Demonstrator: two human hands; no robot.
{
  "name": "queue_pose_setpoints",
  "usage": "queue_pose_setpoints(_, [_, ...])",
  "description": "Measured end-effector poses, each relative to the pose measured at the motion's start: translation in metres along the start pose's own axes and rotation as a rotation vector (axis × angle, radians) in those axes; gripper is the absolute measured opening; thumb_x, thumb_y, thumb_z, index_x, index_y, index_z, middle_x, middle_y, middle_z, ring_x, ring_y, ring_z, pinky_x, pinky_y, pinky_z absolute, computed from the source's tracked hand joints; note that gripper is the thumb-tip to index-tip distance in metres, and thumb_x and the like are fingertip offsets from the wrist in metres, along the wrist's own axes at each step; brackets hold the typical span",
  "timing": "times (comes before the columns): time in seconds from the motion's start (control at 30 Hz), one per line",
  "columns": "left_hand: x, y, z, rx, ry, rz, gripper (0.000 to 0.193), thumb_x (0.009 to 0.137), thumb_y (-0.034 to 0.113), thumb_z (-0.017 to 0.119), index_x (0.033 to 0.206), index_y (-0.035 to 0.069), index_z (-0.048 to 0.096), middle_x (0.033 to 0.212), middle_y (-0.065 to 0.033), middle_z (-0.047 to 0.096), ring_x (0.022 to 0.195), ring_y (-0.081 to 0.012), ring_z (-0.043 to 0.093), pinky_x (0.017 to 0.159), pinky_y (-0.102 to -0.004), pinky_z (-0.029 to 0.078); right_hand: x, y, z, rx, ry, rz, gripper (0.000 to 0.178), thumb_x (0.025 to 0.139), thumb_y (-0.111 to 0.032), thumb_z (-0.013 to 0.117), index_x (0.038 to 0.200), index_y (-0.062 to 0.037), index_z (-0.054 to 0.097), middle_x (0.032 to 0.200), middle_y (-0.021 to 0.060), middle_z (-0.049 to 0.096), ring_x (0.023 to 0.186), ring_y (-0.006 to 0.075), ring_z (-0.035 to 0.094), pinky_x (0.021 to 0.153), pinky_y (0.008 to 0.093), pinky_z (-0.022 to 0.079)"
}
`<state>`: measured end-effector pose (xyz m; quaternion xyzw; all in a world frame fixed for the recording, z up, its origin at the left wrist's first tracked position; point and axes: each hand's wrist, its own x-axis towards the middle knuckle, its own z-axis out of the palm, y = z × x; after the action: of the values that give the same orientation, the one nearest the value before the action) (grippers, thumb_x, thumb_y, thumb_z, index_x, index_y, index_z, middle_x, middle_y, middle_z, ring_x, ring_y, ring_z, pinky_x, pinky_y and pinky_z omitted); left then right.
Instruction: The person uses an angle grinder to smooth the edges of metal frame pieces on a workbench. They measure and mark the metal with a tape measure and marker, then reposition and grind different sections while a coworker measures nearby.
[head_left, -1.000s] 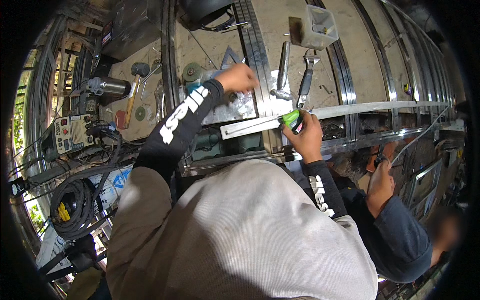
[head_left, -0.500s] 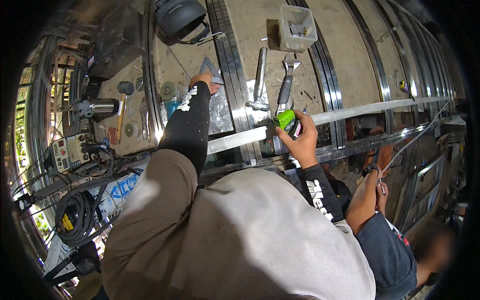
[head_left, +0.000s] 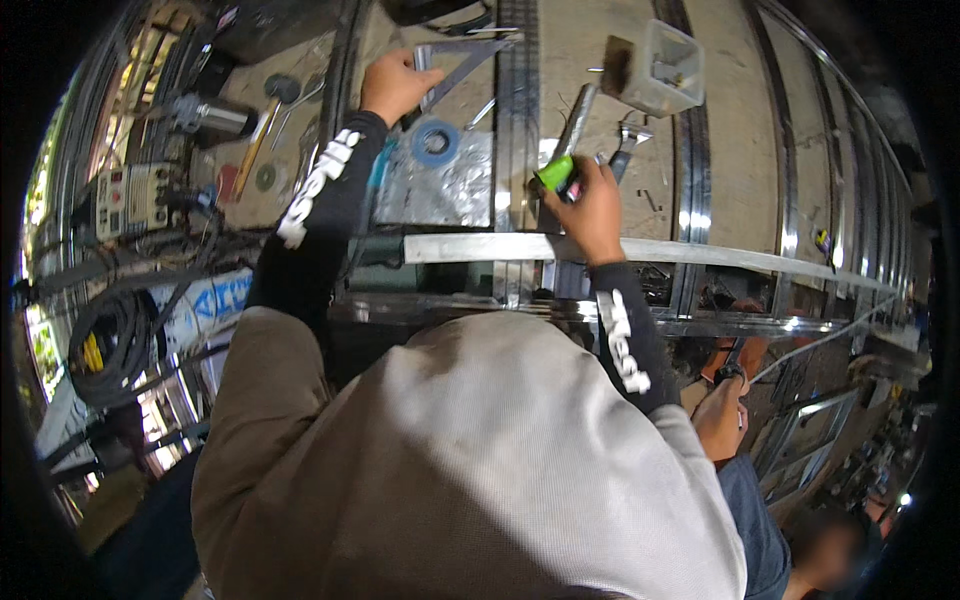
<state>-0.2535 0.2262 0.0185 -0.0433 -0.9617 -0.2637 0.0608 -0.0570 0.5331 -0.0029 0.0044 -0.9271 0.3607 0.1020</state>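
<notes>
My left hand [head_left: 398, 88] pinches the edge of a grey triangular set square [head_left: 463, 72] over the far left of the bench. Below that lies a blue ring-shaped roll or disc [head_left: 435, 144] on a shiny sheet [head_left: 450, 190]. My right hand [head_left: 590, 212] is closed round a green and black tape measure [head_left: 556, 174], just beyond a long pale metal bar [head_left: 480, 247] that runs across the frame. A hammer [head_left: 574, 128], partly hidden, and an adjustable wrench [head_left: 628, 145] lie past my right hand.
Dark metal rails [head_left: 697, 170] cross the bench. A clear plastic box [head_left: 668, 70] stands at the back. A mallet [head_left: 272, 115], a control box [head_left: 133, 200] and coiled cable [head_left: 120, 340] are on the left. Another person's hand [head_left: 722, 415] is at the lower right.
My left hand has moved farther away with the set square. My right hand has shifted off the pale bar toward the hammer, still holding the tape measure. The view has shifted too.
</notes>
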Motion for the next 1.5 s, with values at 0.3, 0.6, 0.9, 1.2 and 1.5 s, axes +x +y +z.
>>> queue_pose_setpoints(0.3, [-0.265, -0.014, -0.131, -0.951, 0.04, -0.33, 0.02, 0.096, 0.017, 0.073, 0.104, -0.001, 0.072, 0.082, -0.0061, 0.07, 0.072, -0.0114, 0.063, 0.067, -0.0276, 0.051, 0.084, -0.024, 0.136, -0.4, -0.467, -0.435, 0.039, 0.082, -0.01, 0.069, 0.121, -0.0054, 0.065, 0.113, 0.0223, 0.066, 0.107, 0.0439, 0.064, 0.09, 0.0508, 0.054])
queue_pose_setpoints(0.6, [-0.378, 0.037, 0.005, -1.341, -0.299, -0.624, 0.026, 0.101, 0.016, 0.069, 0.12, -0.001, 0.071, 0.092, -0.0055, 0.074, 0.08, -0.0102, 0.068, 0.073, -0.0255, 0.056, 0.03, -0.06, 0.056, 0.402, -0.779, -0.155, 0.03, 0.1, -0.029, 0.069, 0.103, 0.0008, 0.072, 0.09, 0.0061, 0.07, 0.085, 0.0122, 0.06, 0.08, 0.0306, 0.05])
queue_pose_setpoints(0.9, [-0.336, 0.065, 0.032, -1.675, -0.108, -0.881, 0.025, 0.101, 0.018, 0.068, 0.11, -0.005, 0.066, 0.103, -0.0139, 0.072, 0.094, -0.0224, 0.075, 0.082, -0.0323, 0.063, 0.011, -0.066, 0.061, 0.492, -0.976, -0.036, 0.028, 0.094, -0.028, 0.078, 0.09, -0.0012, 0.071, 0.071, -0.0027, 0.055, 0.067, 0.0073, 0.046, 0.06, 0.027, 0.039])
queue_pose_setpoints(1.2, [-0.336, 0.052, 0.048, -1.853, -0.002, -0.952, 0.013, 0.101, 0.014, 0.067, 0.112, 0.007, 0.066, 0.111, -0.0059, 0.072, 0.109, -0.0209, 0.07, 0.102, -0.0418, 0.054, 0.011, -0.063, 0.077, 0.379, -0.977, -0.083, 0.039, 0.096, -0.038, 0.075, 0.089, 0.0003, 0.07, 0.068, 0.0013, 0.057, 0.067, 0.0109, 0.05, 0.062, 0.0321, 0.045])
queue_pose_setpoints(1.5, [-0.334, 0.055, 0.05, -1.856, 0.056, -0.939, 0.015, 0.101, 0.013, 0.067, 0.113, 0.004, 0.067, 0.115, -0.0088, 0.071, 0.108, -0.0214, 0.069, 0.103, -0.0412, 0.054, 0.005, -0.059, 0.083, 0.346, -0.884, -0.2, 0.039, 0.098, -0.037, 0.071, 0.089, 0.0007, 0.069, 0.069, 0.0097, 0.057, 0.066, 0.0166, 0.05, 0.063, 0.0358, 0.045])
